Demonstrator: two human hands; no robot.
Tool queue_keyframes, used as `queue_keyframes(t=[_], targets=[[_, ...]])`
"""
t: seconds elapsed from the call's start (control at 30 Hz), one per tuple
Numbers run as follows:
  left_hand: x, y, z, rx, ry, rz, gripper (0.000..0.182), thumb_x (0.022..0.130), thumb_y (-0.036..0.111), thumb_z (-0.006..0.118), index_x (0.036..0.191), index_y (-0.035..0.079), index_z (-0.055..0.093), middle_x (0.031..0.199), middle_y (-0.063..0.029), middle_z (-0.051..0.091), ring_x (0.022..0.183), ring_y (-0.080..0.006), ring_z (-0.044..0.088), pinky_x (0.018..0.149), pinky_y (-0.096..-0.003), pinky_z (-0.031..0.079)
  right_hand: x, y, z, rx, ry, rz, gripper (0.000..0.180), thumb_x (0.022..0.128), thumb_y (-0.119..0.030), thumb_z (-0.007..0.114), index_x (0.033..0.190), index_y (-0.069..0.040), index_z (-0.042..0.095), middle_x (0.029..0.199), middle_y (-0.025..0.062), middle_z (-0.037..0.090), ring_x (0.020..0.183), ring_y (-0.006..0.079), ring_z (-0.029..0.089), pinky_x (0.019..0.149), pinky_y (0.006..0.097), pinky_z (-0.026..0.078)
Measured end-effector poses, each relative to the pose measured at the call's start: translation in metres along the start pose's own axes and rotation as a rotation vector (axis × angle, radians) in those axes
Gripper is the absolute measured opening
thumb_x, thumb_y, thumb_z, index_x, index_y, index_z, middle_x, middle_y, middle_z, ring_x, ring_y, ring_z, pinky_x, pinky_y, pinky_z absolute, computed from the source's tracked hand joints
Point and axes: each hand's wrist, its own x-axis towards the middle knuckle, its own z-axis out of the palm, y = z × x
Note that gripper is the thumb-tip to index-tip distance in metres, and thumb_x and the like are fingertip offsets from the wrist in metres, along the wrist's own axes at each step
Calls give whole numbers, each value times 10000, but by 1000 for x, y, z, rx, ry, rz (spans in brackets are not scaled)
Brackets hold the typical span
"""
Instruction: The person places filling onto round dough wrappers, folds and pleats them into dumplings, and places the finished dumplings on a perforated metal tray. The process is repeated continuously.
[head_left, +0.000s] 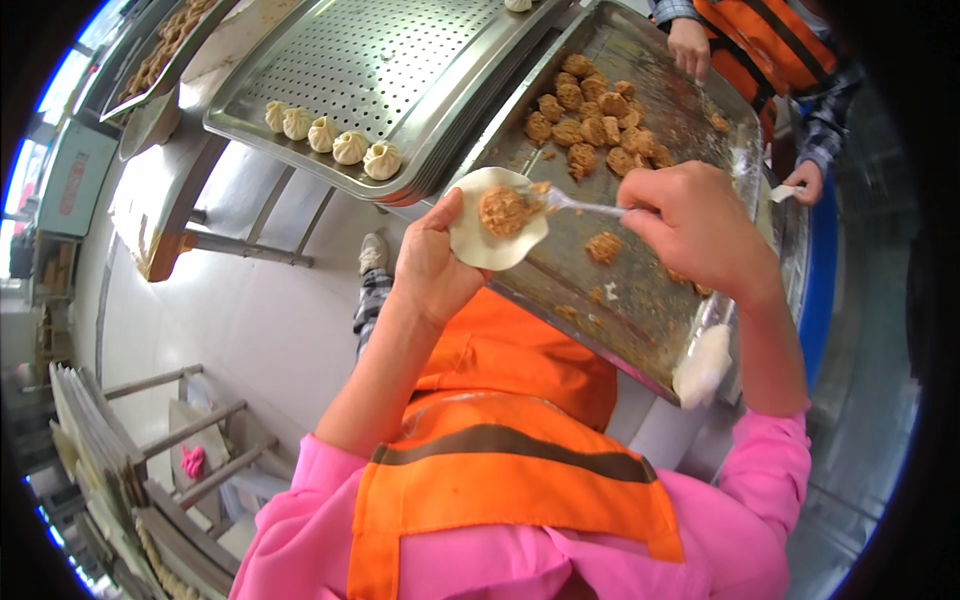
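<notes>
My left hand (439, 259) holds a round dough wrapper (495, 253) on its fingers, thumb on the wrapper's left edge. A ball of brown filling (504, 211) lies on the wrapper. My right hand (686, 221) grips the handle of a light-coloured utensil (589, 207), whose end touches filling at the wrapper's right side; its exact kind is unclear. Beneath my right hand is a metal tray (540, 300) with many filling balls (592, 124) heaped towards its far side and a lone ball (603, 247) nearer me.
Several pleated buns (349, 148) line the near edge of a perforated metal tray (300, 169), stacked on others at the upper left. Across the filling tray, a co-worker's hand (688, 49) reaches over it; their other hand (808, 182) holds a pale piece. A white cloth (703, 367) lies at the tray's near corner.
</notes>
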Motion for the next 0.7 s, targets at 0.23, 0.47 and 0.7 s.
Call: queue_keyframes(t=[0.23,0.47,0.7], targets=[[7,0,-1,-114,-117,-23,422,919,248,315,1250,-15,330,1256,-177,408,1166,-330,402,963,-485,347,-16,-7,-24,-28,108,94,42,702,-51,576,718,-21,550,646,146,551,613,318,543,538,369,411],[11,-6,9,-134,-249,-51,415,925,243,300,1232,-33,343,1261,-184,402,1172,-319,392,1003,-468,294,-22,-12,1,-147,181,-58,91,716,-87,554,673,-40,489,593,137,527,596,323,554,531,404,429],[19,-13,9,-169,-77,-27,387,926,233,295,1191,-37,379,1226,-177,437,1140,-309,425,1003,-457,296,-21,2,9,-143,240,-117,94,723,-77,550,666,-35,488,587,121,523,575,304,554,514,383,433]])
